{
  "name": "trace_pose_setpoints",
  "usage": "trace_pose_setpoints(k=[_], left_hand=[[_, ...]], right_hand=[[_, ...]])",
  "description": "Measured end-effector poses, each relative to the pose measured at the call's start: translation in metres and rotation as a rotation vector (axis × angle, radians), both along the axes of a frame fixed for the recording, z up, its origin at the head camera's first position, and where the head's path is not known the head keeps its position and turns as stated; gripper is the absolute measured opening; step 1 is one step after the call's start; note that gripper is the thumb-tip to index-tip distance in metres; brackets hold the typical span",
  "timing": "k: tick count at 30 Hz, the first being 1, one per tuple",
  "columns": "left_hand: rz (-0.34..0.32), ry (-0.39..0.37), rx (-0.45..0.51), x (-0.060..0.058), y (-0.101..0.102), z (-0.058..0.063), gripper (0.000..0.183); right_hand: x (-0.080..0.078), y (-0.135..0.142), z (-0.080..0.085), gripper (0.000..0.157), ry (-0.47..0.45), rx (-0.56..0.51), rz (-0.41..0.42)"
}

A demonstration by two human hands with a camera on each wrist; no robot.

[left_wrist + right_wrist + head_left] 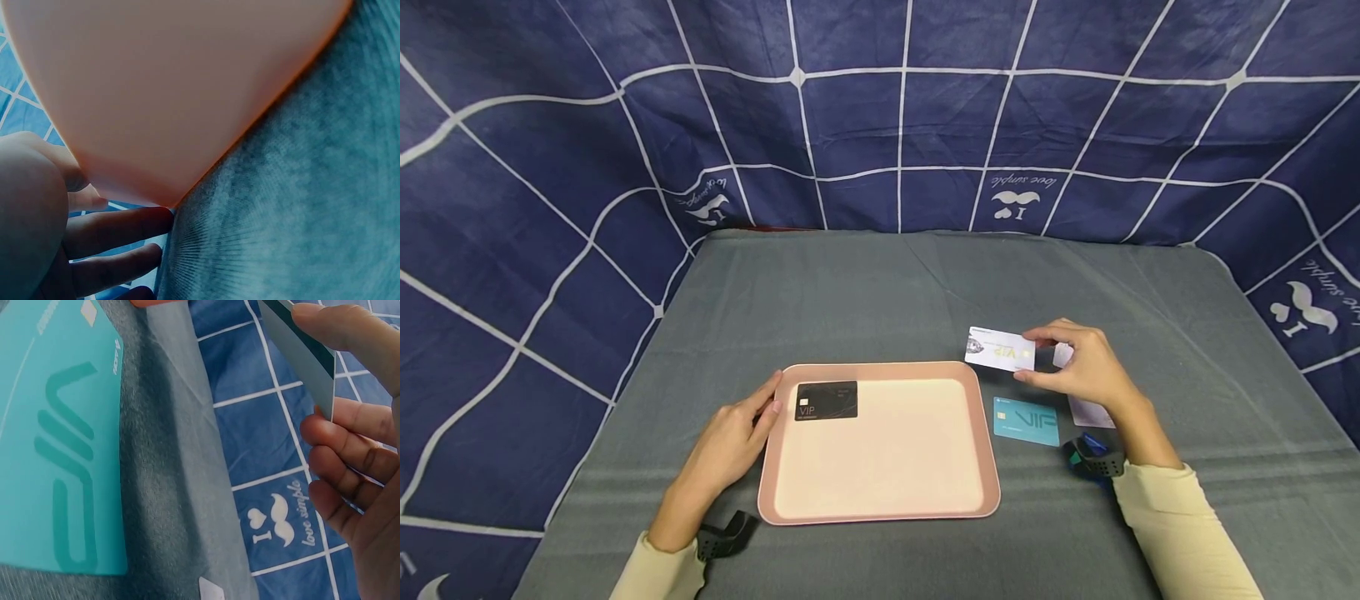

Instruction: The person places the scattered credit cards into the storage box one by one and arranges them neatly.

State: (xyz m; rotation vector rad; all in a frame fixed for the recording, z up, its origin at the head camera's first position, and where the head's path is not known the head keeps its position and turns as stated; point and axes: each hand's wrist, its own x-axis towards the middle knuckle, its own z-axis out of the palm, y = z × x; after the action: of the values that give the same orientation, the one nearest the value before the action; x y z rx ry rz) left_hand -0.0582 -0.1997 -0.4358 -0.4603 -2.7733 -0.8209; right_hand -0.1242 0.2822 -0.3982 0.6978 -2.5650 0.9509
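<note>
My right hand (1086, 362) pinches a white VIP card (996, 349) between thumb and fingers, above the grey cloth just right of the tray's far corner. In the right wrist view, the card's back (306, 356) shows a dark stripe. Fairly straight fingers of my left hand (728, 437) rest against the left rim of a pink tray (991, 475); the left wrist view shows fingers (119, 230) at the tray corner. A black VIP card (827, 401) lies inside the tray at its far left. Under and beside the right hand lie a teal card (1027, 422) and a pale lilac card (1092, 413).
Grey cloth (820, 292) covers the table. Blue curtain with white grid lines (865, 125) stands behind it and along both sides. Another pale card (1063, 355) is partly hidden behind the right hand.
</note>
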Motion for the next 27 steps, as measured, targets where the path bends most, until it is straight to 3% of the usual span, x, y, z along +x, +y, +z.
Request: trace_pose_setpoints(k=[27], left_hand=[[0.003,-0.011,0.0,0.001,0.001,0.001,0.044]], right_hand=[[0.001,-0.023,-0.012,0.05,-0.025,-0.036,0.136]])
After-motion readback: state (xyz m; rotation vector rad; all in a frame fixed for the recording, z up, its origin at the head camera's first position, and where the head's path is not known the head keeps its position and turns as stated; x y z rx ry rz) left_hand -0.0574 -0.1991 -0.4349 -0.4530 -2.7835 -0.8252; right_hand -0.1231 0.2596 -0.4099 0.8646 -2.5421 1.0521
